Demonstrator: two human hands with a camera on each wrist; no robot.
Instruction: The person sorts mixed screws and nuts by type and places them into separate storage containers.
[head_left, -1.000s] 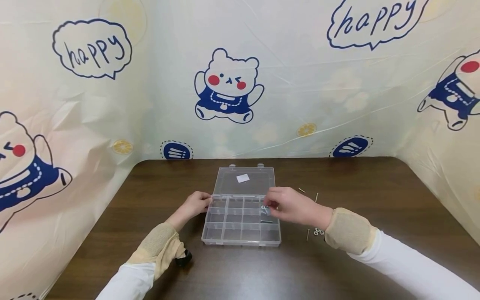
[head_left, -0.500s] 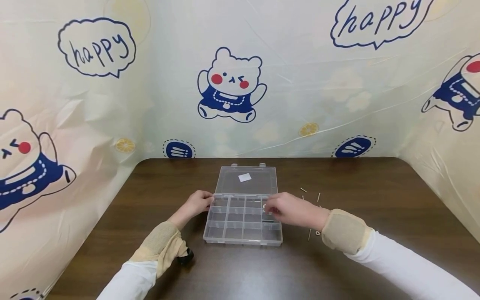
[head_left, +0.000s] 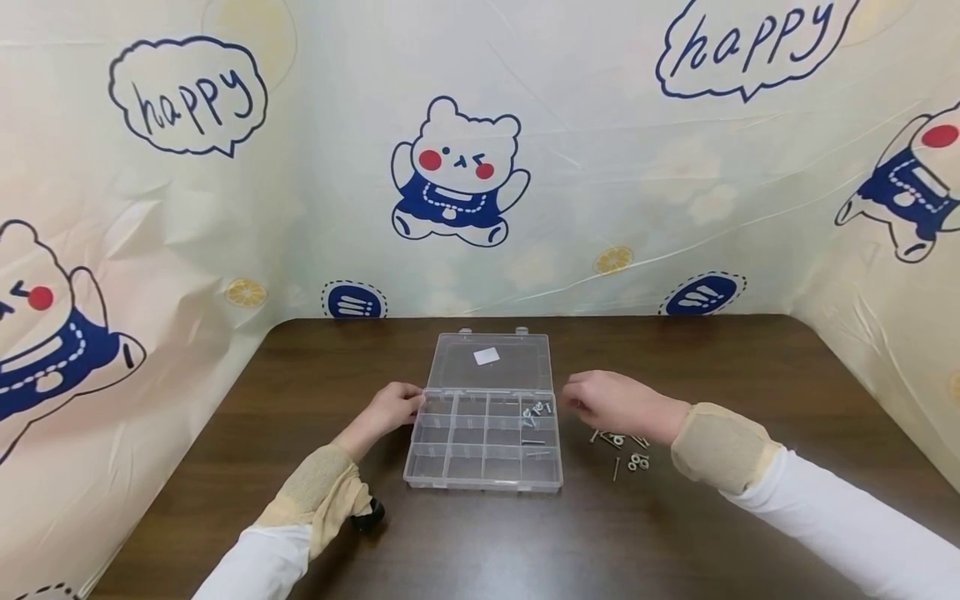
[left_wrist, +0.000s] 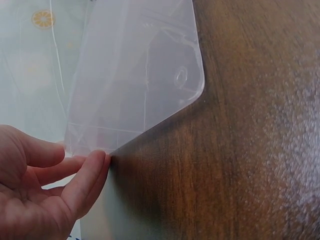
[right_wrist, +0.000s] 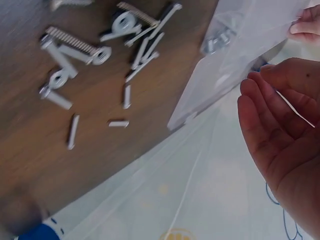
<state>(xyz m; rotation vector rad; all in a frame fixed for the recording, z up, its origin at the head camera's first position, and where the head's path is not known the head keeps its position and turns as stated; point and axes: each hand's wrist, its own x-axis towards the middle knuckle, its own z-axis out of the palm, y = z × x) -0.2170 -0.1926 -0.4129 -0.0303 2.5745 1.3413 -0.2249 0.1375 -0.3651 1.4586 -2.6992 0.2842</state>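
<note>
A clear plastic compartment box [head_left: 467, 464] lies on the table with its lid [head_left: 450, 367] folded back. My left hand [head_left: 393, 406] holds the box by its back left corner, thumb and fingers about the edge in the left wrist view. Several short silvery screws [head_left: 537, 410] sit in the back right compartment. Longer thin screws lie in the compartments in front of it. Just right of the box hangs my right hand [head_left: 618, 404], its fingers loosely bent and nothing seen between thumb and fingertips [right_wrist: 247, 87] in the right wrist view.
On the table right of the box lies a loose pile of screws [right_wrist: 75, 40] and nuts [right_wrist: 124, 22], partly below my right hand. A small white label [head_left: 486, 357] shows on the lid. A printed cloth [head_left: 330, 208] hangs behind the table.
My right hand was over the back right compartment with its fingertips at small silvery pieces. It has moved out to the right, leaving screws visible there. My left hand stays at the corner.
</note>
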